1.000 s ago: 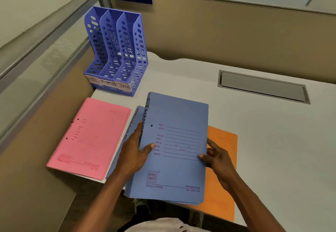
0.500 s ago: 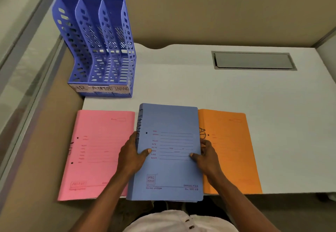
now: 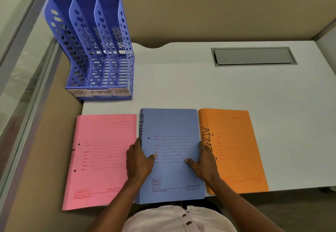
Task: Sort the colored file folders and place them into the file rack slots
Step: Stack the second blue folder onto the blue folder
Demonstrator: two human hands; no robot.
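Three folder piles lie side by side at the desk's front edge. A pink folder (image 3: 101,159) marked HR is on the left, a blue folder stack (image 3: 171,128) marked FINANCE in the middle, an orange folder (image 3: 234,146) marked ADMIN on the right. My left hand (image 3: 140,160) grips the blue stack's left edge, thumb on the cover. My right hand (image 3: 205,162) grips its right edge the same way. The blue file rack (image 3: 94,50) stands at the back left, its three slots empty and labelled HR, ADMIN, FINANCE.
The white desk (image 3: 236,90) has a grey cable hatch (image 3: 252,56) set in its back right. Beige partition walls close the back and right. A glass panel runs along the left. The pink and blue folders overhang the desk's front edge.
The blue stack was tilted and lifted over the other folders; it now lies square between the pink and orange ones. The view has tipped downward and closer to the desk.
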